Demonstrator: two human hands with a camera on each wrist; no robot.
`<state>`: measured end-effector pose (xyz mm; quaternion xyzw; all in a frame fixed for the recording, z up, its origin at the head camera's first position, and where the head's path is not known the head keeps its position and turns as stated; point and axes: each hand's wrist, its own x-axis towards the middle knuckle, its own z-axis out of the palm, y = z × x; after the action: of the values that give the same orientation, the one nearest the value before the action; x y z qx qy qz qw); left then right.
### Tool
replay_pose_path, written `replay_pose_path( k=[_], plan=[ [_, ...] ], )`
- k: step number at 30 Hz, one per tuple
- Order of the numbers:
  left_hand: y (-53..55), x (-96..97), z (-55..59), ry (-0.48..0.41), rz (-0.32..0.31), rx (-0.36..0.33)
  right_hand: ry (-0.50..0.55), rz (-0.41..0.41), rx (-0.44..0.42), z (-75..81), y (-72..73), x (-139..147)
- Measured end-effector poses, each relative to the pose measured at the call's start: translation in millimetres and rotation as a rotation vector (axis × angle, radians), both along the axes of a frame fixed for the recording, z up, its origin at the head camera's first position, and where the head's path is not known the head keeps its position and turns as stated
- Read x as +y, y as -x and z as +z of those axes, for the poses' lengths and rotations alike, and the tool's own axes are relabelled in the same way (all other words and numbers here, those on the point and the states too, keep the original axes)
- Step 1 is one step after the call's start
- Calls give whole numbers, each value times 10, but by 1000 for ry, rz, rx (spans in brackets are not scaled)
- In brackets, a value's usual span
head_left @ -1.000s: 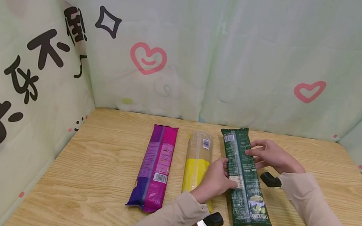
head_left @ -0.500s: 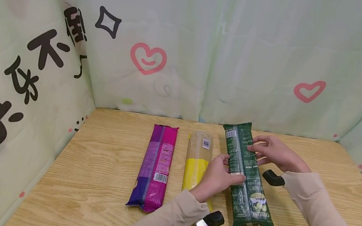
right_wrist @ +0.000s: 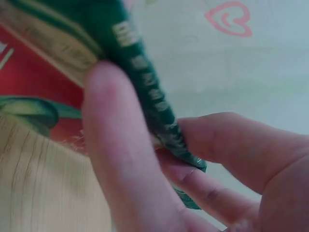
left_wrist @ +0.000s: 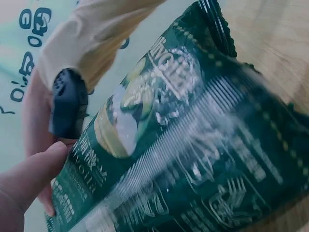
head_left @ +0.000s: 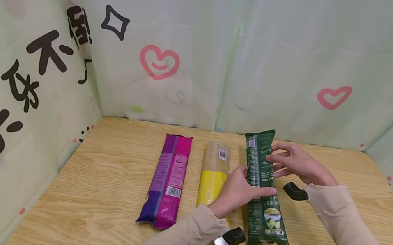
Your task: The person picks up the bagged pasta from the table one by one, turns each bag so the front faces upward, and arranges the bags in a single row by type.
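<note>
A long green noodle packet (head_left: 263, 177) with olives printed on it stands tilted between both hands, its far end raised. My left hand (head_left: 237, 191) grips its left edge, thumb lying across the printed face and fingers mostly hidden beneath. Higher up, my right hand (head_left: 297, 164) holds the right edge, thumb on the face and fingers behind. In the right wrist view, a red panel (right_wrist: 38, 82) shows on the packet's underside. Close by on the left lies a yellow noodle packet (head_left: 213, 178) with a see-through upper part, partly covered by my left hand.
Further left, a purple and pink packet (head_left: 166, 180) lies flat on the wooden table (head_left: 100, 176). Printed cloth walls (head_left: 208, 58) enclose the table at the back and sides. Black wrist cameras (head_left: 296, 191) stick out from both sleeves.
The green noodle packet's far end has risen, and its near end has swung slightly left. My left thumb reaches further across it. My right hand has moved slightly up with the packet.
</note>
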<state>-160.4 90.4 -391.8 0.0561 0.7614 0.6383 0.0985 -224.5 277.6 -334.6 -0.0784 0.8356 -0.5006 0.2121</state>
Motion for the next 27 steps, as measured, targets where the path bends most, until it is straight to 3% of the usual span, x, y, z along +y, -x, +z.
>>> replay_pose_path(
  k=[5, 12, 21, 27],
  plan=[
    [-22, 25, 16, 31, 32, -3, -8, 5, 6, 49, -20, -53],
    [-45, 51, 40, 112, 12, -10, -24, -15, 7, 81, -52, -78],
    [-4, 77, 8, -67, 43, -65, -20, -55, 24, 88, -80, -123],
    [22, 83, -7, -141, 63, -87, -16, -71, 28, 103, -104, -146]
  ],
)
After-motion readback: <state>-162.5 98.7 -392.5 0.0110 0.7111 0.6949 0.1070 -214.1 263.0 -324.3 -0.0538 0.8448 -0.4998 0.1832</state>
